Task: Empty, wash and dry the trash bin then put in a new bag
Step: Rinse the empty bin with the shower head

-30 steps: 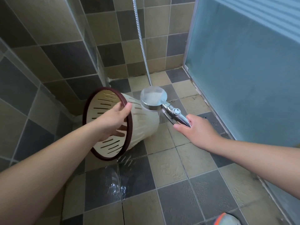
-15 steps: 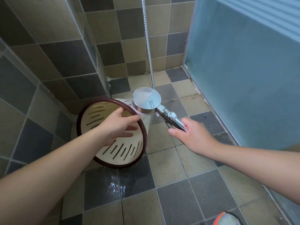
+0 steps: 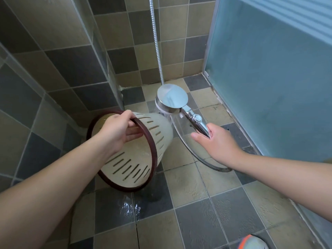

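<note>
A cream slotted trash bin [image 3: 136, 164] with a dark red rim hangs tilted on its side above the shower floor, its mouth facing me. My left hand [image 3: 119, 132] grips the top of the rim, fingers inside the bin. My right hand [image 3: 218, 142] holds the chrome handle of a shower head [image 3: 171, 98]. The head points down and water sprays from it onto the bin's outer bottom end. The bin's base is hidden behind its body.
A metal hose [image 3: 156, 42] runs up the back tiled wall and loops under my right wrist. A frosted glass panel [image 3: 269, 78] closes the right side. Water pools on the floor tiles [image 3: 131, 207]. An orange and grey shoe tip [image 3: 253, 242] shows at the bottom.
The bin has turned so its side faces the spray again, and my left hand moved to the rim's top. The shower head lifted and swung right, above the bin's bottom end.
</note>
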